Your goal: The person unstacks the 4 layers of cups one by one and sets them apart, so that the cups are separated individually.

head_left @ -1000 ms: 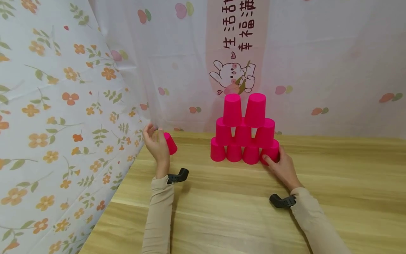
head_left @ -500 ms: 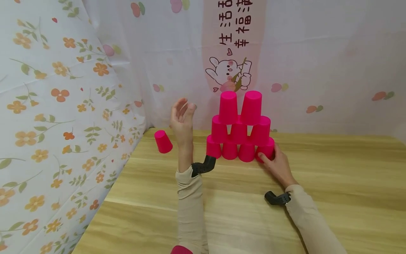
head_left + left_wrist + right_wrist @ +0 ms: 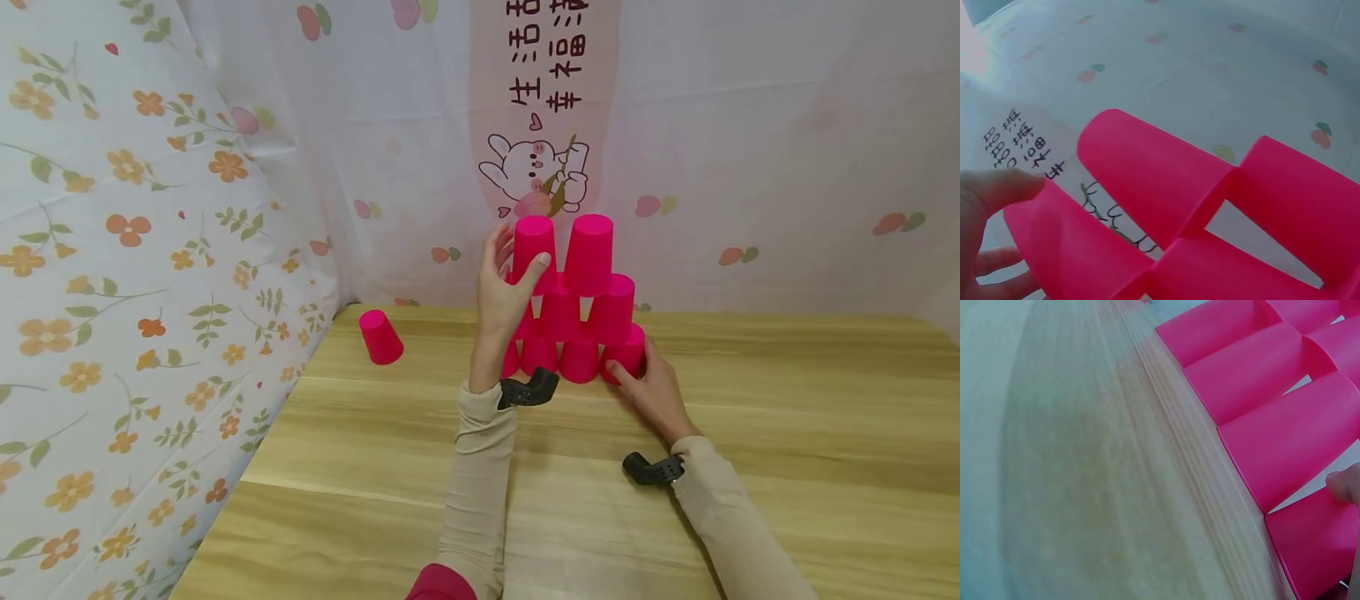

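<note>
Bright pink plastic cups stand upside down in a stepped stack, the top row having two, in the head view. My left hand (image 3: 498, 308) has its thumb in front of the top row's left cup (image 3: 534, 242) and its other fingers round the far left side. In the left wrist view the thumb meets that cup's surface beside another top cup (image 3: 1150, 172). At the bottom row's right end, my right hand (image 3: 662, 396) holds the end cup (image 3: 628, 348) between thumb and fingers. Its thumb also shows on that cup in the right wrist view.
A single pink cup (image 3: 381, 337) stands upside down on the wooden table (image 3: 360, 467), left of the stack. A printed curtain (image 3: 712, 125) hangs close behind. Near my left sleeve, a dark pink rounded object (image 3: 442, 583) shows at the lower edge.
My left hand has moved right, from beside the lone cup to the top row's left cup. The right hand has stayed on the end cup. The dark pink object came into view below.
</note>
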A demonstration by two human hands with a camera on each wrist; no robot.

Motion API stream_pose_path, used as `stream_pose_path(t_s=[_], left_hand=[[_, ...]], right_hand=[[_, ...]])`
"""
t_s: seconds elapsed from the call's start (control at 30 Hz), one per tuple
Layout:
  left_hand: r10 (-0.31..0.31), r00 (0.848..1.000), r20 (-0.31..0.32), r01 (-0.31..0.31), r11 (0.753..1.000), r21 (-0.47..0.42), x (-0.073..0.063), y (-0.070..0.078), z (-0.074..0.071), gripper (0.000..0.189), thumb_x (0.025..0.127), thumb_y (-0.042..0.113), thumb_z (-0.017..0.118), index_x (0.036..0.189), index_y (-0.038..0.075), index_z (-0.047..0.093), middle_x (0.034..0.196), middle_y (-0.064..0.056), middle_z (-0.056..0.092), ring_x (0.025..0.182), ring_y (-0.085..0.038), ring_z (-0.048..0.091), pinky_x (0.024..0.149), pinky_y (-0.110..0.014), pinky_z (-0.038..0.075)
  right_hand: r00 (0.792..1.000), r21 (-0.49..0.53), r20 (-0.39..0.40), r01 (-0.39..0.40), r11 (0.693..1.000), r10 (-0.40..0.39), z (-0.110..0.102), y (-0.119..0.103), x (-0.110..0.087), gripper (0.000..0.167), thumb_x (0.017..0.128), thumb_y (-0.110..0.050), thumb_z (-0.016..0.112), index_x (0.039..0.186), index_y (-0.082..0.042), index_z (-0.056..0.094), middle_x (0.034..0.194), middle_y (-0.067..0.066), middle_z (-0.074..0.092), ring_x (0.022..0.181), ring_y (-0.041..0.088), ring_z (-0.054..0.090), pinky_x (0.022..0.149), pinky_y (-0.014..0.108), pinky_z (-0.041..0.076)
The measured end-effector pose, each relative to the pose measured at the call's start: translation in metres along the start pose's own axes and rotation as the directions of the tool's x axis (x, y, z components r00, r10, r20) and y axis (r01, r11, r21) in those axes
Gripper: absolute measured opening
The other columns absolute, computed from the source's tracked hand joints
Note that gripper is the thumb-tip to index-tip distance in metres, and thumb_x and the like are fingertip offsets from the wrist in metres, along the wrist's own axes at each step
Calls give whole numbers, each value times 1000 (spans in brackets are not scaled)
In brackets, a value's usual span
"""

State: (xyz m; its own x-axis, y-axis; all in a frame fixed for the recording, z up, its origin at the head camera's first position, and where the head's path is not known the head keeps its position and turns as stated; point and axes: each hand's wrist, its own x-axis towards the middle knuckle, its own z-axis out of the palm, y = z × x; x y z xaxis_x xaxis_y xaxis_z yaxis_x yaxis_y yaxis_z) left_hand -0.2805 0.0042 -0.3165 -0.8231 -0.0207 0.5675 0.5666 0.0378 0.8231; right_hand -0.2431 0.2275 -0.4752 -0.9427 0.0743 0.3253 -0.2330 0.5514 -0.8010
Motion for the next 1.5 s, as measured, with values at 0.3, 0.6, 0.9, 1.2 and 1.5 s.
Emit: stream_pose_path(t_s=[0.3,0.6,0.9,1.2,1.5], left_hand=[[25,1000,9,-25,1000,14,-5,2,4,61,83,9,67,136,-2,39,126,-17,51,112,-26,50,87,-31,48],[80,995,-59,-79,997,16,-14,31,-3,58,81,0,66,132,-8,39,126,-22,50,113,-31,51,92,-31,45],[149,972,-183,-146,989,27,-8,13,-31,58,83,8,67,133,-4,40,125,-16,51,112,-23,51,92,-32,45],[141,931,-336,-107,987,116,-19,18,-78,55,80,9,69,128,-5,43,121,-14,55,110,-22,53,94,-33,44],[-22,930,-368,101,976,195,-30,-8,-119,54,75,9,69,122,-2,45,116,-13,56,105,-21,55,91,-32,46]], right_hand=[[1000,1,3,-2,1000,2,1,-2,-1,56,88,-28,62,132,-2,39,111,19,57,97,32,55,80,44,44],[1000,15,1,3,1000,-3,1,0,-4,55,88,-28,62,132,-4,40,111,18,58,96,29,55,79,42,45],[1000,13,-7,-16,1000,17,-2,-4,-1,55,88,-30,61,132,-4,40,111,17,58,97,30,55,82,44,44],[1000,27,-8,-16,1000,16,2,-4,-1,54,88,-29,62,131,-4,40,111,17,58,97,29,55,81,43,44],[1000,6,18,-17,1000,17,-2,-2,0,56,88,-31,62,132,-3,39,111,19,57,97,32,55,82,45,44]])
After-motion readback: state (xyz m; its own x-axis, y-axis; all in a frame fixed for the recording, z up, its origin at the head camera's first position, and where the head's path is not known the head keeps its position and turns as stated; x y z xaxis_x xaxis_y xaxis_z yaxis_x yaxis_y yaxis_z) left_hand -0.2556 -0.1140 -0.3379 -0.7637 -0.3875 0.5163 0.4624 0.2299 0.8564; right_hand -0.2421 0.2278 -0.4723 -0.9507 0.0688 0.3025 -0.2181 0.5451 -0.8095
